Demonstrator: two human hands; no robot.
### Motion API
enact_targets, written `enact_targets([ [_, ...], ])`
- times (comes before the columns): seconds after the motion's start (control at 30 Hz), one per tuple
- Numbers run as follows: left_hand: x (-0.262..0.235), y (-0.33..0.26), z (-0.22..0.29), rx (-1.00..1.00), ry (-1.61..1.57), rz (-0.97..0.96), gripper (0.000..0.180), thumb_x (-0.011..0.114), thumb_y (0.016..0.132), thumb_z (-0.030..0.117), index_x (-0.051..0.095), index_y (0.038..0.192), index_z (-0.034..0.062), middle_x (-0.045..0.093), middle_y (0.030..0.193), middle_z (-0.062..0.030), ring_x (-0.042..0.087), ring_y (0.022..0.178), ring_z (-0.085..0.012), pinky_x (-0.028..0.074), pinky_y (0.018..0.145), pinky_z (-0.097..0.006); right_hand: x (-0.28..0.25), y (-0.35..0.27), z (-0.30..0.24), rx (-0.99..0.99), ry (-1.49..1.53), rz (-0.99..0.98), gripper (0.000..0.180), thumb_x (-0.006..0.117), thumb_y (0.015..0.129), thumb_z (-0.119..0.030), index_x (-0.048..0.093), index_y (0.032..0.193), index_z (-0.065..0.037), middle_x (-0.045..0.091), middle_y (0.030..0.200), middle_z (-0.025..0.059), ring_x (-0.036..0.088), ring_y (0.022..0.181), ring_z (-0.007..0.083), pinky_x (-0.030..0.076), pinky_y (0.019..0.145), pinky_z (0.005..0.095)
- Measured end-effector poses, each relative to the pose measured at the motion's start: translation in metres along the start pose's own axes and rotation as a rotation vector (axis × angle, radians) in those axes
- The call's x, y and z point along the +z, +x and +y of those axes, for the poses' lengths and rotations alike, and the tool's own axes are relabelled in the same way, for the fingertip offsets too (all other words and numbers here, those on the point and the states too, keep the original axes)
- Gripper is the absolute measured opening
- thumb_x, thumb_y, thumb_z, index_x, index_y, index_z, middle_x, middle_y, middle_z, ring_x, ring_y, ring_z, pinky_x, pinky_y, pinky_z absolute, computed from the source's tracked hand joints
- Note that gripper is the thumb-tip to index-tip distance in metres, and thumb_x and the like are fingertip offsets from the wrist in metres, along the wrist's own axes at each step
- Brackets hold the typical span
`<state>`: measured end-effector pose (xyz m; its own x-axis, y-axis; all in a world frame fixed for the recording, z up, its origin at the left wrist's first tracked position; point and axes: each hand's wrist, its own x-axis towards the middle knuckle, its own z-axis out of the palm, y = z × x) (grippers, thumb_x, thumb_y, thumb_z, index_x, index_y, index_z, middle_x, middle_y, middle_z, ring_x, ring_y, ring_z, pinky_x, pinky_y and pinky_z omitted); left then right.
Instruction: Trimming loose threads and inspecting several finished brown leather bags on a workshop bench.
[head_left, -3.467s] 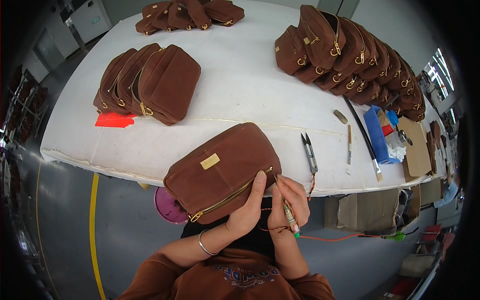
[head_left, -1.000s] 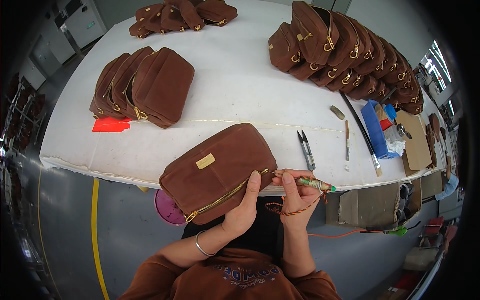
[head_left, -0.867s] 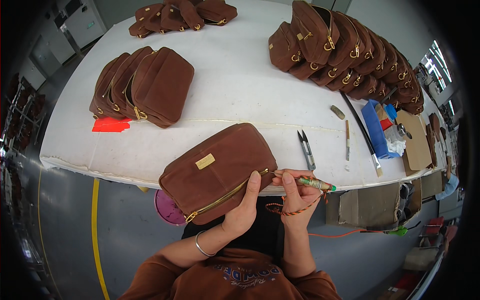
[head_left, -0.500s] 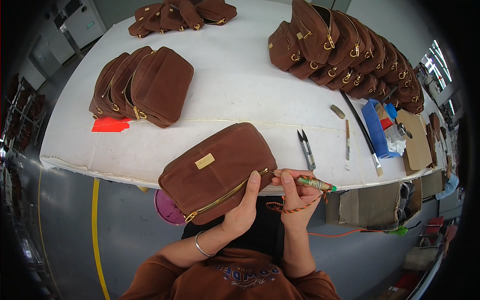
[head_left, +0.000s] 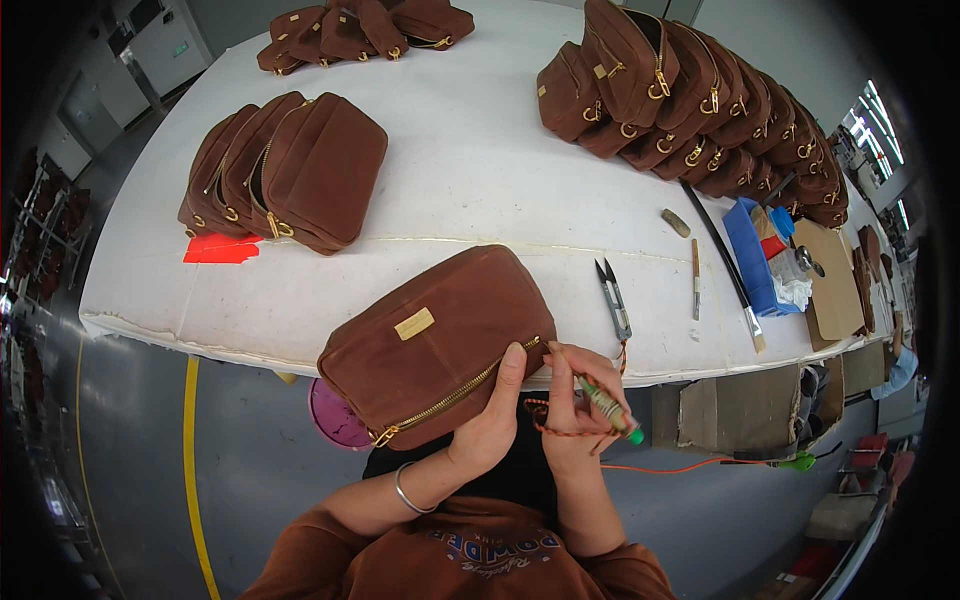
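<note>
A brown bag (head_left: 440,320) with a small gold plate lies tilted at the table's near edge, its gold zipper (head_left: 450,397) along the side toward me and drawn closed, the pull at the left end. My left hand (head_left: 485,432) grips the bag's near side, thumb on it beside the zipper, other fingers hidden. My right hand (head_left: 575,435) is closed around an awl (head_left: 604,404) with a patterned handle and green end. Its point is at the zipper's right end; whether it touches I cannot tell. An orange-and-black cord (head_left: 570,433) loops around the right fingers.
Thread snips (head_left: 613,300) lie right of the bag, with brushes (head_left: 722,250) and a blue bin (head_left: 755,255) beyond. Brown bags stand in a group at left (head_left: 320,175) and a long stack at right (head_left: 690,90). A pink bucket (head_left: 335,415) sits below the edge.
My right hand has shifted slightly left and down, and the awl's green end has swung downward and toward me. The bag and left hand have barely moved.
</note>
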<state>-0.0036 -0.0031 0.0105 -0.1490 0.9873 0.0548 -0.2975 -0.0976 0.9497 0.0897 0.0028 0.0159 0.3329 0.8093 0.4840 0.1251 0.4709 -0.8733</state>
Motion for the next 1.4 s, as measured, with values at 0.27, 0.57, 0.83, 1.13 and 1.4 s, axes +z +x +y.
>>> enact_targets([
  [0.27, 0.001, 0.000, 0.000, 0.093, 0.119, 0.004, 0.029, 0.052, 0.102, 0.022, 0.062, 0.116, -0.0005, 0.065, 0.110, -0.0082, 0.060, 0.098, -0.0167, 0.048, 0.086, -0.030, 0.001, -0.002, 0.009, -0.356, -0.342, -0.001, 0.016, 0.067, 0.083, 0.009, 0.064, 0.097, 0.002, 0.070, 0.092, 0.0197, 0.070, 0.082, 0.0243, 0.056, 0.075, 0.0314],
  [0.57, 0.003, 0.003, 0.004, 0.101, 0.124, -0.006, 0.029, 0.052, 0.102, 0.023, 0.062, 0.114, -0.0006, 0.065, 0.108, -0.0076, 0.060, 0.097, -0.0161, 0.048, 0.084, -0.029, 0.005, 0.002, 0.005, -0.389, -0.349, 0.018, 0.018, 0.072, 0.079, 0.008, 0.068, 0.095, 0.001, 0.068, 0.085, 0.0145, 0.067, 0.072, 0.0216, 0.054, 0.068, 0.0291],
  [0.83, 0.003, 0.002, 0.003, 0.030, 0.062, -0.044, 0.028, 0.047, 0.104, 0.023, 0.064, 0.097, 0.0008, 0.062, 0.083, -0.0006, 0.056, 0.071, -0.0089, 0.046, 0.063, -0.023, -0.001, -0.006, 0.003, -0.366, -0.420, -0.067, 0.032, 0.075, 0.070, 0.003, 0.071, 0.101, 0.000, 0.061, 0.078, 0.0106, 0.062, 0.064, 0.0202, 0.049, 0.055, 0.0279],
  [1.13, -0.001, -0.003, 0.002, -0.183, 0.002, -0.033, 0.029, 0.046, 0.104, 0.023, 0.065, 0.098, 0.0012, 0.063, 0.084, -0.0016, 0.057, 0.071, -0.0090, 0.047, 0.062, -0.024, 0.000, -0.004, 0.000, -0.352, -0.346, -0.117, 0.027, 0.063, 0.077, 0.002, 0.068, 0.103, 0.005, 0.064, 0.078, 0.0139, 0.064, 0.065, 0.0199, 0.052, 0.060, 0.0277],
  [1.4, 0.001, -0.001, -0.001, 0.081, 0.141, -0.047, 0.027, 0.048, 0.103, 0.021, 0.063, 0.110, -0.0013, 0.066, 0.096, -0.0058, 0.061, 0.081, -0.0122, 0.050, 0.071, -0.026, 0.003, -0.008, 0.000, -0.275, -0.295, -0.116, 0.024, 0.054, 0.086, -0.007, 0.066, 0.102, 0.006, 0.061, 0.075, 0.0146, 0.060, 0.062, 0.0203, 0.049, 0.058, 0.0303],
])
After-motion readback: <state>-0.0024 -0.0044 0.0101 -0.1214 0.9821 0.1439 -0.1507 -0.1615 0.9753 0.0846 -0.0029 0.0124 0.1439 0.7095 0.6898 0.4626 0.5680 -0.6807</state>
